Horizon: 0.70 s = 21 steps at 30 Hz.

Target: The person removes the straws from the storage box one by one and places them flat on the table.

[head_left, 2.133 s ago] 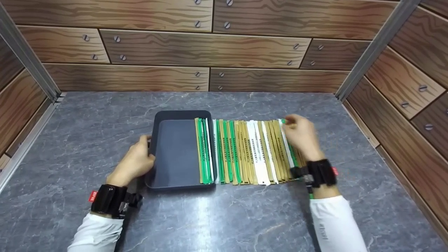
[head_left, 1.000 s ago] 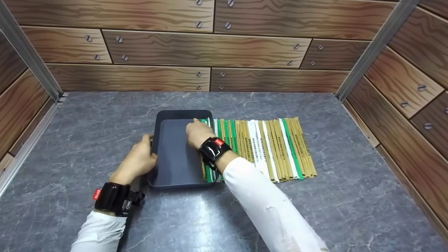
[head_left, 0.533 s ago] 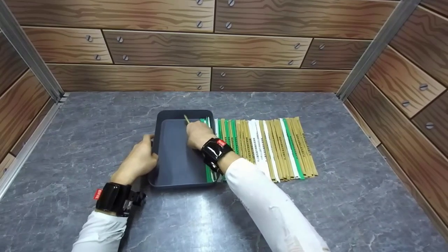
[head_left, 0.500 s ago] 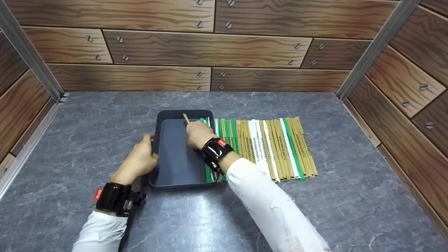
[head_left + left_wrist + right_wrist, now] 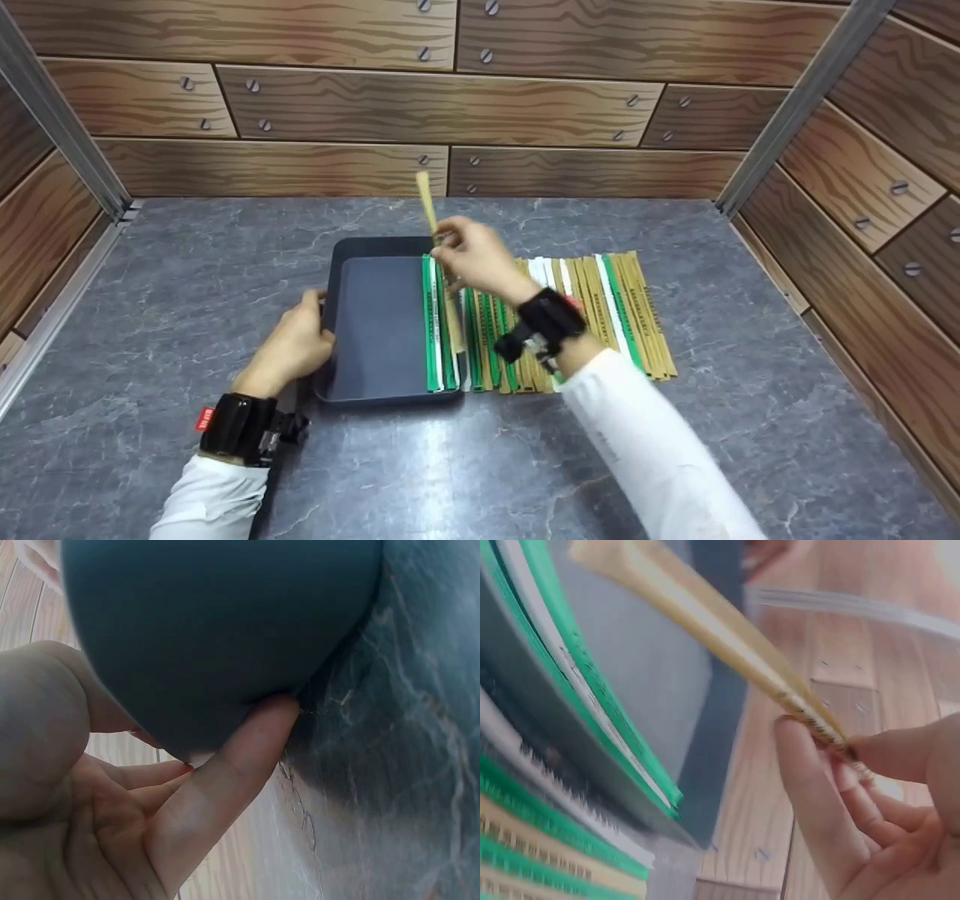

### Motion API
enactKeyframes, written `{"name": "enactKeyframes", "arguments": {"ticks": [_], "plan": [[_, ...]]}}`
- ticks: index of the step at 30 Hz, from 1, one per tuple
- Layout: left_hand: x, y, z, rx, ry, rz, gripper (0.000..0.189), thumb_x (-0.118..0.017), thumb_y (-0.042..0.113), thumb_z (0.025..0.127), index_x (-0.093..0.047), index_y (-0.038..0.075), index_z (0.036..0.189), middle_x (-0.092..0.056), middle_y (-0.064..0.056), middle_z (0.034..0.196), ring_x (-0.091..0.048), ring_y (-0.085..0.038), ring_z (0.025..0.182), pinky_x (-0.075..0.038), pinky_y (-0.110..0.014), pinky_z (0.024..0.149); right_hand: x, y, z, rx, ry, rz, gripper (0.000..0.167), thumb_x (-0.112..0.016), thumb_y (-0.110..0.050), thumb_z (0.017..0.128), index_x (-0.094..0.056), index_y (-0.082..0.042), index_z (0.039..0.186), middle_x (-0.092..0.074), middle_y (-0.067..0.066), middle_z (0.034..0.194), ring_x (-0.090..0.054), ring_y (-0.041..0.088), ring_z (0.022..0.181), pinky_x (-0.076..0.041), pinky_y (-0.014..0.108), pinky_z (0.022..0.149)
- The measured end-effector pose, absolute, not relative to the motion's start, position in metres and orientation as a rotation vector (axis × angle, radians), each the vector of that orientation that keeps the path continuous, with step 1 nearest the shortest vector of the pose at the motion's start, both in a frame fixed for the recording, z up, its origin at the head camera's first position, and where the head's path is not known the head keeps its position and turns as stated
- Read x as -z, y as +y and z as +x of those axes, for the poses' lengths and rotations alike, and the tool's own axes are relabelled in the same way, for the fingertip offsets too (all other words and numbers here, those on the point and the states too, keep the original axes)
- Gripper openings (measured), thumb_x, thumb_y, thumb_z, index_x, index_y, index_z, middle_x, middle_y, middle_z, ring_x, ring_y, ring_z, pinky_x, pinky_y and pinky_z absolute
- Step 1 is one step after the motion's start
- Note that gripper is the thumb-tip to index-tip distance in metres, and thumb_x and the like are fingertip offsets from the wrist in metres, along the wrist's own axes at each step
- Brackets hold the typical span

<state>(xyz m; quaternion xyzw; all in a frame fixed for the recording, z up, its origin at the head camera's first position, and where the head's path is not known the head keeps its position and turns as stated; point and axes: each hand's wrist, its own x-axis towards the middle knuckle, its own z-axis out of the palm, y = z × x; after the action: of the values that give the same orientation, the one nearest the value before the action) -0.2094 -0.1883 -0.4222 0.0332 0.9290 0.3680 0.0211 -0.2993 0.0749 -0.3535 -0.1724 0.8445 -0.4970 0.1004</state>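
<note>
In the head view my right hand (image 5: 476,255) pinches a long thin tan wrapped stick (image 5: 425,196) between thumb and fingers, held tilted above the right part of the dark grey tray (image 5: 390,247). The right wrist view shows the same stick (image 5: 697,615) with its flattened end and dark print. Green and white wrapped sticks (image 5: 430,330) lie side by side along the tray's right wall. My left hand (image 5: 294,343) grips the tray's left wall; in the left wrist view its thumb (image 5: 232,772) presses the outside of the tray (image 5: 217,630).
Right of the tray, touching or close to it, a row of tan, green and white wrapped sticks (image 5: 645,322) lies on the grey marbled table (image 5: 480,465). My right forearm covers part of that row. Wood-patterned walls (image 5: 555,105) enclose the back and sides.
My right hand has gone from the row's right end into the tray, then lifted the leftmost tan stick up and right. Green is now leftmost there. The left hand stays on the tray.
</note>
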Motion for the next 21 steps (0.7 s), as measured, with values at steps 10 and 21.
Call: {"name": "enactKeyframes", "arguments": {"ticks": [10,21], "plan": [[0.421,-0.189,-0.210,-1.123,2.875,0.106,0.067,-0.049,-0.005,0.088,-0.029,-0.013,0.151,-0.056,-0.042,0.133,-0.058,-0.052,0.123,-0.049,-0.062,0.105,0.354,0.210,-0.322,1.578,2.564,-0.276,0.041,-0.062,-0.012,0.103,-0.058,0.001,0.142,-0.066,0.017,0.104,-0.063,0.018,0.079,-0.063,0.028,0.065],[0.422,-0.189,-0.209,-1.122,2.882,0.113,0.067,-0.049,-0.005,0.087,-0.030,-0.014,0.150,-0.057,-0.043,0.131,-0.059,-0.052,0.121,-0.049,-0.062,0.105,0.378,0.349,-0.333,1.075,2.902,0.040,0.045,-0.059,-0.013,0.101,-0.057,0.015,0.136,-0.069,0.031,0.106,-0.062,0.007,0.061,-0.062,0.027,0.057]]}}
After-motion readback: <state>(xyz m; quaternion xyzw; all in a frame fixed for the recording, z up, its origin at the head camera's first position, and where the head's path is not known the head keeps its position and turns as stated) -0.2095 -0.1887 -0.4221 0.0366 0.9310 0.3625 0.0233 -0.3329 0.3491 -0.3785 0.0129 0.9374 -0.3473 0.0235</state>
